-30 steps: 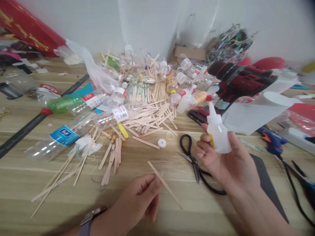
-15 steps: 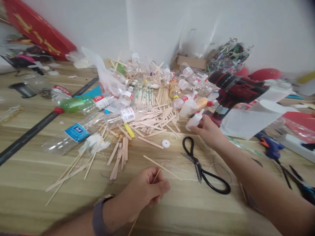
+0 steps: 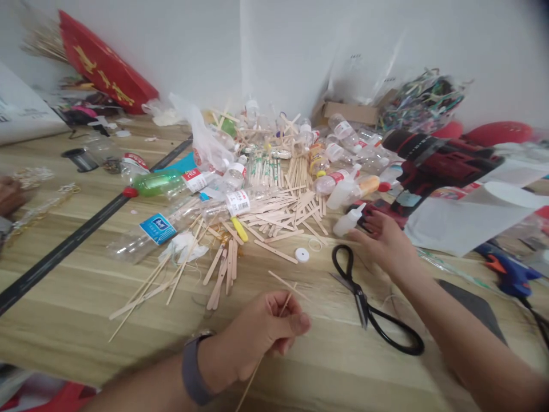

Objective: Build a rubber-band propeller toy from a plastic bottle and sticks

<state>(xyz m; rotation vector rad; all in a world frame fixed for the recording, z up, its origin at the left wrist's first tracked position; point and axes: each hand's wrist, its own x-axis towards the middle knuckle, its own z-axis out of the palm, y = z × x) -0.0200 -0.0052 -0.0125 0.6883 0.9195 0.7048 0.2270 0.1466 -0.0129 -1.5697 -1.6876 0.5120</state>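
My left hand (image 3: 274,326), with a watch on its wrist, is closed around a thin bamboo stick (image 3: 253,377) above the wooden table. Another thin stick (image 3: 286,284) crosses its upper end; whether the two are joined I cannot tell. My right hand (image 3: 386,240) is open, fingers apart, just right of a small white squeeze bottle (image 3: 348,222) with a pointed nozzle, which stands on the table. A second white bottle (image 3: 341,191) is behind it. Black-handled scissors (image 3: 362,303) lie between my hands, and a white round disc (image 3: 302,254) is nearby.
A red and black power drill (image 3: 429,166) stands at the right, with a blue glue gun (image 3: 510,274) farther over. Flat wooden sticks (image 3: 278,212) and plastic bottles (image 3: 154,183) are heaped in the middle. Another person's hand (image 3: 11,195) shows at the left edge.
My right hand has let go of the small squeeze bottle and opened beside it. My left hand keeps its stick. The view has swung left, bringing another person's hand into sight.
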